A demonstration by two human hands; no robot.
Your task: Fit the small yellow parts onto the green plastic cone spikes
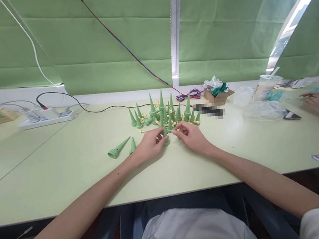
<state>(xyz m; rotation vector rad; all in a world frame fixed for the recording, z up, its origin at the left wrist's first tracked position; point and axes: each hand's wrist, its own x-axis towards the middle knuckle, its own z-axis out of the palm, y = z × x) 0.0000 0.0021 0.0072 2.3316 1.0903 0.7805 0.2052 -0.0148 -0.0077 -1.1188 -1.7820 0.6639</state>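
Observation:
My left hand [149, 144] grips a small green plastic cone [166, 136] that stands upright on the pale green table [69, 168]. My right hand [190, 135] is beside it, fingertips pinched on a tiny yellow part [178, 129]. Just behind both hands stands a cluster of several upright green cones [163, 111] with small yellow parts among them. To the left of my left hand, one long green cone [119, 148] lies on its side and a short cone [132, 145] stands next to it.
A white power strip [46, 118] with cables sits at the back left. A cardboard box [218, 94] with plastic wrap, a drink cup [266, 86], clear bags [261, 108] and a phone [291, 114] lie at the back right. Another person's hand [318, 102] rests at the far right.

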